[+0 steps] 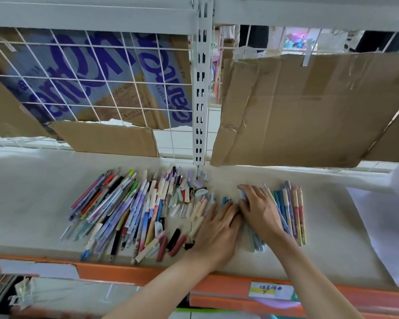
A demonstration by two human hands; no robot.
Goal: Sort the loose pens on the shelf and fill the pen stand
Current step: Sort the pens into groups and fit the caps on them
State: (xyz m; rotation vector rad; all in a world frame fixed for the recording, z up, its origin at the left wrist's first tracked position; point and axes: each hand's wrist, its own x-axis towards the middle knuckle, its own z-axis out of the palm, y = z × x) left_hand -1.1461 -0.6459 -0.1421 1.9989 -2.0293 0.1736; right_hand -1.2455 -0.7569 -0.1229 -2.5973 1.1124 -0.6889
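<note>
Pale cream flat shelf board [44, 203] with orange front edge [115, 271]. Directly on it: big loose pile of mixed coloured plastic pens and caps [134, 208] left of centre, smaller neat row of pastel pens [293, 210] to the right, white paper sheet [382, 217] at far right.

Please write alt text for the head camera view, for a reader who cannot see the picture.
Two hands, the left hand and the right hand, press flat on a small group of pens on a white shelf. A larger pile of mixed loose pens lies to the left. Cardboard sheets hang on the wire grid behind.
</note>
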